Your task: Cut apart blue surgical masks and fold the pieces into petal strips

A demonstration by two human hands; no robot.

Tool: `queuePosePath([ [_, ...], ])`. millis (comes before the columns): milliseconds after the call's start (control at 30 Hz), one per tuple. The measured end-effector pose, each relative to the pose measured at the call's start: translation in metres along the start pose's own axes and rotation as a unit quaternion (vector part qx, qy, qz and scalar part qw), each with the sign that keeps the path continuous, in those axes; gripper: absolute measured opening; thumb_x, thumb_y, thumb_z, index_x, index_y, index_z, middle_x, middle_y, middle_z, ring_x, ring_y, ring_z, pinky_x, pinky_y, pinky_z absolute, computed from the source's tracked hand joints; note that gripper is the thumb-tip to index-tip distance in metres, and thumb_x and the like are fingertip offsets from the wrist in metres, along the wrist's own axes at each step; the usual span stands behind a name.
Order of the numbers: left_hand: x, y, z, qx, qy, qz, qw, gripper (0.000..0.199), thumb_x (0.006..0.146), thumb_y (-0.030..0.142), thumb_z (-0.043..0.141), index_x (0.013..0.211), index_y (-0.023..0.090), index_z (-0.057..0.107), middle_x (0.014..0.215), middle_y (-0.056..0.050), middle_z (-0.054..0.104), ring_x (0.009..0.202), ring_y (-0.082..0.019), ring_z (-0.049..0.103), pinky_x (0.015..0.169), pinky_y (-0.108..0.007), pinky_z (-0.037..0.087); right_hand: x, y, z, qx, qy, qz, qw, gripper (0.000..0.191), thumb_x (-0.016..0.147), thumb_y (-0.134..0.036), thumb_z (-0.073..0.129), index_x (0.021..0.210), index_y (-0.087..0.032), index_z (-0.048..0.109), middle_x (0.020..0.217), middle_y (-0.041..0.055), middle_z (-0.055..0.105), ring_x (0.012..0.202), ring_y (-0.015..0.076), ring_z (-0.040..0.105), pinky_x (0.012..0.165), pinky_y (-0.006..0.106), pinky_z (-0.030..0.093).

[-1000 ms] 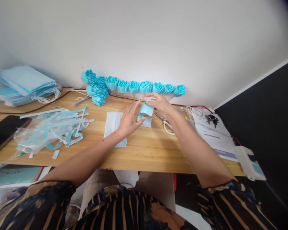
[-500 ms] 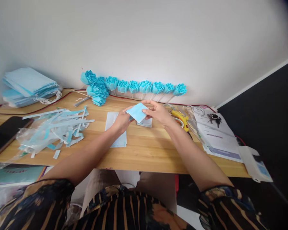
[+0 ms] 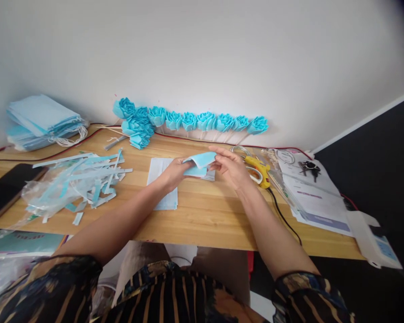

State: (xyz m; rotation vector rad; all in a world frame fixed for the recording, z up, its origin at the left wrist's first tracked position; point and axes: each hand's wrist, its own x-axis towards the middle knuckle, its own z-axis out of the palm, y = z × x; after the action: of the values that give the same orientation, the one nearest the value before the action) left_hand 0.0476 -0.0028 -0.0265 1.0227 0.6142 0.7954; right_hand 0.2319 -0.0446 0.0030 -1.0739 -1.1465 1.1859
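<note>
A light-blue piece of mask fabric [image 3: 202,160] is held up over the wooden table between my two hands. My left hand [image 3: 174,172] grips its left side, thumb on top. My right hand [image 3: 229,165] pinches its right edge, where the top layer lifts and curls away from the layer beneath. Just behind and below it shows part of a small stack of cut squares [image 3: 210,175]. Flat beside my left wrist lies a pile of pale-blue mask sheets [image 3: 155,169].
Blue fabric flowers [image 3: 189,121] on sticks lean along the wall. Whole masks [image 3: 42,114] are stacked at back left, with cut strips [image 3: 94,177] and a black phone [image 3: 11,186] nearer. Right are a yellow glue gun [image 3: 261,172], its cord, papers [image 3: 309,193] and keys [image 3: 310,168].
The fabric piece was flat and diamond-shaped; now its top layer is lifted and curled. My right hand has shifted slightly right, and the view has turned a little.
</note>
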Motion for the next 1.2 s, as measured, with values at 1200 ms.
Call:
queuePosePath([
  [1200, 0.000, 0.013, -0.004, 0.056, 0.143, 0.188, 0.970, 0.037, 0.074, 0.047, 0.076, 0.094, 0.017, 0.075, 0.094, -0.005, 0.076, 0.097, -0.023, 0.068, 0.085, -0.032, 0.052, 0.001, 0.013, 0.005, 0.020, 0.025, 0.029, 0.999, 0.040, 0.064, -0.054, 0.080, 0.083, -0.021, 0.067, 0.074, -0.0022, 0.063, 0.068, 0.0115, 0.054, 0.062, 0.023, 0.045],
])
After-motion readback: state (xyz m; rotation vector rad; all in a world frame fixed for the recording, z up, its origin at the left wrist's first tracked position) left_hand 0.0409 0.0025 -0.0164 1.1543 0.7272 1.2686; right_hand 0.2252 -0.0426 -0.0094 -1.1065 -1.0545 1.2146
